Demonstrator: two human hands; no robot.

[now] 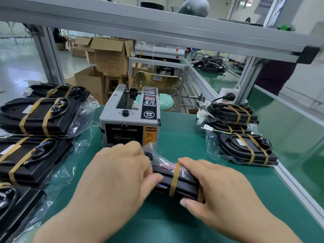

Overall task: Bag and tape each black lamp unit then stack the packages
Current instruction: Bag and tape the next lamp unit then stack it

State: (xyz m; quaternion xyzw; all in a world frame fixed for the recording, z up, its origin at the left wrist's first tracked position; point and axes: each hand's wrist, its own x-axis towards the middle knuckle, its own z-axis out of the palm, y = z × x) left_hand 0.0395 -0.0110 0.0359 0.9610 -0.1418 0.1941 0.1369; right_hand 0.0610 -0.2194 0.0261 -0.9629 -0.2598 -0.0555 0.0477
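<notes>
Two grips: my left hand (114, 172) and right hand (219, 186) curl fingers (140, 155) round the bagged lamp unit (182, 183); loose bag film (154, 152) just beyond my left fingers may unfold and spoil the taping.

Factory packing bench (192, 134), tape dispenser (130, 118)

Green mat (177, 134) covers the bench; aluminium frame (157, 27) spans the top; cardboard boxes (112, 55) and stool (114, 75) upper left.

Single head-worn wide-angle view, looking forward and down, close over the green surface (175, 225); hands (115, 174) fill lower centre of frame, shelf frame across top.
</notes>
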